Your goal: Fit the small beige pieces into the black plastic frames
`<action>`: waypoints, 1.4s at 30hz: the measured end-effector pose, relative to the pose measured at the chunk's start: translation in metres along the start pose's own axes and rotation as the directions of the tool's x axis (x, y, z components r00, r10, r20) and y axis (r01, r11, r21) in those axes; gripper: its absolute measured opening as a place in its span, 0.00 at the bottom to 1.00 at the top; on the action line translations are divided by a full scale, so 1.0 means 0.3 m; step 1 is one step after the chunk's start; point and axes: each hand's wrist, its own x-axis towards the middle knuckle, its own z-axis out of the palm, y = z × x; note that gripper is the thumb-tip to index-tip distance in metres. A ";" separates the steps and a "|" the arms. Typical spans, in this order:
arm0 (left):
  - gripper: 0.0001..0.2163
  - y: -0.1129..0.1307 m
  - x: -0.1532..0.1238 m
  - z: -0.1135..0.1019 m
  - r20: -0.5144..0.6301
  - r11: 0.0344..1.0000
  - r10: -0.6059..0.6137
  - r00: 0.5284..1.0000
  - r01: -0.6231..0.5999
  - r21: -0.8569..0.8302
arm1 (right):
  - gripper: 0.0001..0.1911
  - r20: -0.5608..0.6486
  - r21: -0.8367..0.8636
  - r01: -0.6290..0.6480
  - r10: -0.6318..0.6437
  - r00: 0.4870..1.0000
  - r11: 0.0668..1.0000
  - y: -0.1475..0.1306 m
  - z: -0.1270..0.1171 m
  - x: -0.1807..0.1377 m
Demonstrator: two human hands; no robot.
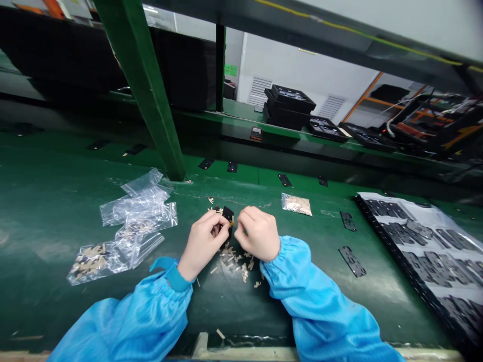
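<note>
The left grip (pixel 207 239) is pinching the black part (pixel 228 213), which is tilting between the hands over the green surface (pixel 324 241). The right grip (pixel 258 231) is curling in just beside it, fingers bunched; whether it's clasping anything, I cannot tell. Steadiness is counting most here: a firm left pinch is serving the fine work best, and loose beige pieces (pixel 244 271) are lying close by, calling for light, unhurried wrists.

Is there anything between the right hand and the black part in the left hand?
Nothing visible: the right hand is close beside the black part held in the left hand. Beige pieces lie on the table below.
</note>
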 end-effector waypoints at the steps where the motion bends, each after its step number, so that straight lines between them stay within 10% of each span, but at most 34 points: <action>1: 0.07 -0.001 0.002 -0.006 -0.017 1.000 -0.001 1.000 0.001 -0.003 | 0.08 -0.005 0.023 -0.009 0.010 1.000 1.000 0.006 -0.012 0.001; 21: 0.07 0.002 -0.007 -0.023 -0.025 0.990 0.133 0.991 -0.134 -0.045 | 0.07 0.120 0.578 -0.089 0.023 0.992 0.811 0.036 -0.032 0.017; 31: 0.09 -0.035 0.007 -0.023 0.080 0.891 -0.097 0.992 0.122 -0.436 | 0.06 0.090 0.268 0.246 -0.279 0.956 0.931 0.043 -0.034 0.010; 42: 0.07 -0.017 -0.010 -0.005 0.200 0.798 -0.127 0.971 0.220 -0.560 | 0.06 -0.145 0.262 0.210 -0.177 0.973 0.942 0.027 -0.019 0.006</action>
